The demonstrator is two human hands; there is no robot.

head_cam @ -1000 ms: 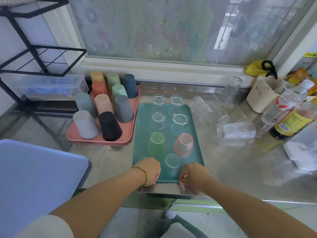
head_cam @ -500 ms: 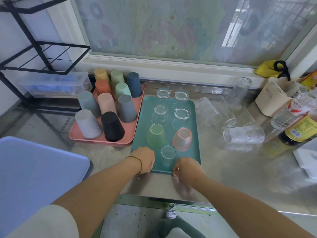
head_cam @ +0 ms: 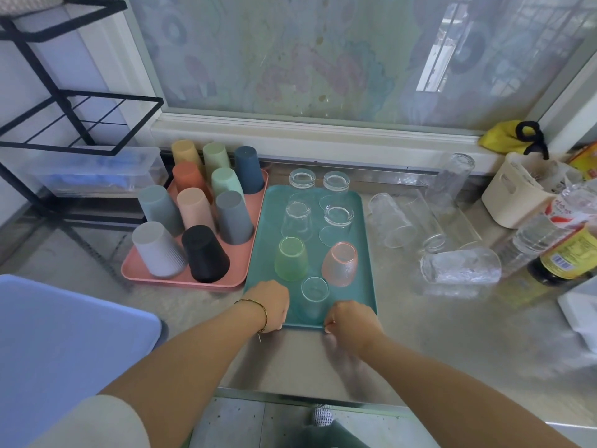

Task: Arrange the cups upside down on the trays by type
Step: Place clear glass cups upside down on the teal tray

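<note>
Okay so both hands are down on the near edge of the teal tray [head_cam: 363,247], which sits on the counter [head_cam: 452,334]. The left hand [head_cam: 271,305] is curled over the tray's near-left corner. The right hand [head_cam: 352,318] pinches the rim towards the near-right corner, thumb on top. The other fingertips are tucked out of sight, so I can't say how far under they go.

I count seven glasses [head_cam: 297,221] on the teal tray, all mouth-down: five clear, one green glass [head_cam: 290,258] and one pink glass [head_cam: 340,263]. The smallest clear one sits between the two hands.

Up against the teal tray's left side is the pink tray [head_cam: 155,279], though I can't tell if the two actually touch. It holds ten plastic cups [head_cam: 205,253], all upside down, each a different colour.

Right of the teal tray it gets messy. The loose glasses [head_cam: 460,270] are clear on clear and overlapping, so I can't get a firm count. One tall one stands up and the rest lie on their sides. Further right is a cream basket [head_cam: 510,195], plus bottles [head_cam: 568,253] cut off by the frame edge. Near-left of the tray is a blue slab [head_cam: 64,334], also cut off, and no idea what it is.
</note>
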